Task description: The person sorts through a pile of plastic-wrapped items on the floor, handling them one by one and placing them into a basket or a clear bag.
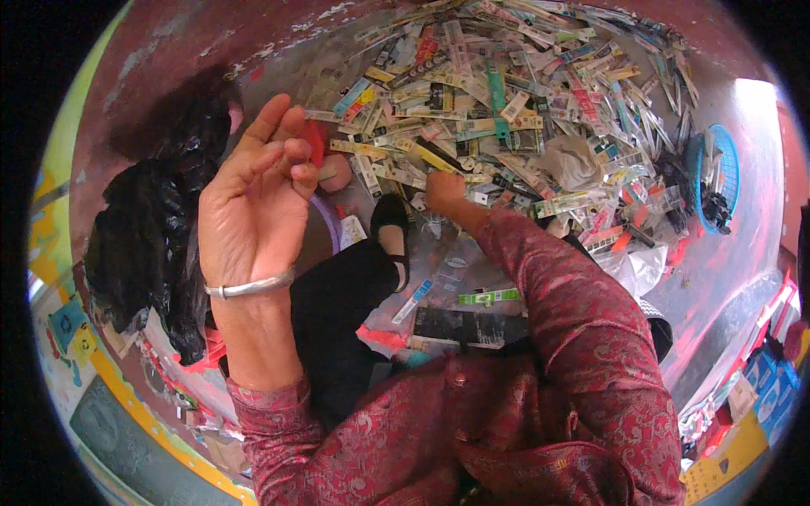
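Large heap of narrow, flat plastic-and-card packets covered the floor ahead of the person, mostly clear with coloured ends, lying crosswise over one another. Its near edge was at the right hand; the left hand hung above its left side, nearer the body. Black plastic bag, crumpled, lay left of the left hand. Blue lattice basket stood tilted beyond the heap's right end, well apart from both hands. Dark flat slab rested on the floor close to the body. Left hand: raised, palm showing, fingers loosely curled, nothing seen in it. Right hand: low at the packets, fingers bent out of sight; could not tell whether it gripped one. Yellow-and-black packet lay just beyond its knuckles. Green packet and blue-and-white packet lay apart from the heap, between right hand and slab. Silver-coloured bangle circled the left wrist.
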The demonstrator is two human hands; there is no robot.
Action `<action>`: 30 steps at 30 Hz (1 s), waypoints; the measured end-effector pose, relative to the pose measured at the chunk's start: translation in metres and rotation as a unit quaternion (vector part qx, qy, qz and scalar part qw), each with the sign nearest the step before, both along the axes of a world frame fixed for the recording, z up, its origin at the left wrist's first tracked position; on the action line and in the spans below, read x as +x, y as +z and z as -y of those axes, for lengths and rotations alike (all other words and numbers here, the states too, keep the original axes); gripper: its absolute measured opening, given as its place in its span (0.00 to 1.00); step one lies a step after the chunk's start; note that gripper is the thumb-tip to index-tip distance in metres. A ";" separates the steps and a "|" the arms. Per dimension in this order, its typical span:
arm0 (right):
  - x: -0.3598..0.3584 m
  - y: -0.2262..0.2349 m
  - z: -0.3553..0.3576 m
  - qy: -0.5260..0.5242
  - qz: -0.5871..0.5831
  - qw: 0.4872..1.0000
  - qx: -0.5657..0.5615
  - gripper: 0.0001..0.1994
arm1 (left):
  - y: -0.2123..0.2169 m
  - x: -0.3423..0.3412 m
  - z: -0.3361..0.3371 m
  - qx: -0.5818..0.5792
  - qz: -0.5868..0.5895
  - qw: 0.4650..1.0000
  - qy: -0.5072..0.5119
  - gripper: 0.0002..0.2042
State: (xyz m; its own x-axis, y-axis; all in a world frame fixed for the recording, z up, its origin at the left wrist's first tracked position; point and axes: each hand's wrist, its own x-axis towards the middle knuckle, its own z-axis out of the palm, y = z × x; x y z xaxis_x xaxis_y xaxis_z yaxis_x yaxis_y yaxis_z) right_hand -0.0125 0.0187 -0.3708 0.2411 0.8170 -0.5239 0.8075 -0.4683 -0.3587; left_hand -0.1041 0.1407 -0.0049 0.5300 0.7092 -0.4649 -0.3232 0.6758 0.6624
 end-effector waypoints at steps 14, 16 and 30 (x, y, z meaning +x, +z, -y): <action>0.172 0.071 -0.060 -0.115 -0.187 0.970 0.106 0.21 | 0.003 0.016 0.008 -0.041 -0.008 0.999 0.003 0.18; 0.170 0.060 -0.056 -0.054 -0.148 0.982 0.107 0.21 | 0.002 0.020 0.008 -0.045 -0.006 0.999 -0.012 0.18; 0.288 0.108 0.004 -0.191 0.068 0.977 0.070 0.17 | 0.000 0.038 0.019 -0.049 -0.019 0.998 -0.032 0.18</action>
